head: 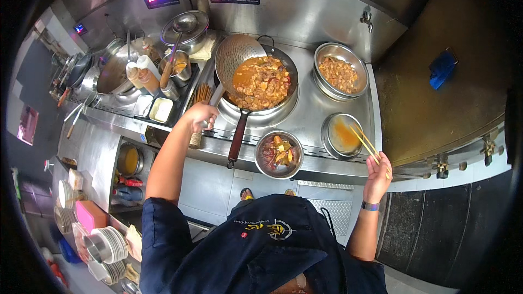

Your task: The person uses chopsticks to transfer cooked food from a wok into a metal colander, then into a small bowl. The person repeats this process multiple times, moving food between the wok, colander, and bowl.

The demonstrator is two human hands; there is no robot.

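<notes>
My left hand [202, 116] grips the handle of a large perforated metal strainer [230, 59], which rests tilted over the left side of a wok [293, 65]. Chopped meat in orange-brown sauce [265, 83] fills the wok, partly within the strainer's bowl. The wok's dark wooden handle [239, 139] points toward me. In my right hand [378, 177] is a pair of chopsticks [365, 143], tips over a shallow metal bowl [325, 130] smeared with orange sauce. Between my hands, a steel bowl [261, 167] holds dried chillies and pale yellow slices at the counter's front edge.
A steel bowl [361, 57] of chopped meat stands stacked at the back right. Squeeze bottles [148, 81], a ladle [179, 34] and seasoning containers [161, 110] crowd the left. A bamboo brush [202, 94] lies beside the wok. A tap [367, 20] juts from the back wall.
</notes>
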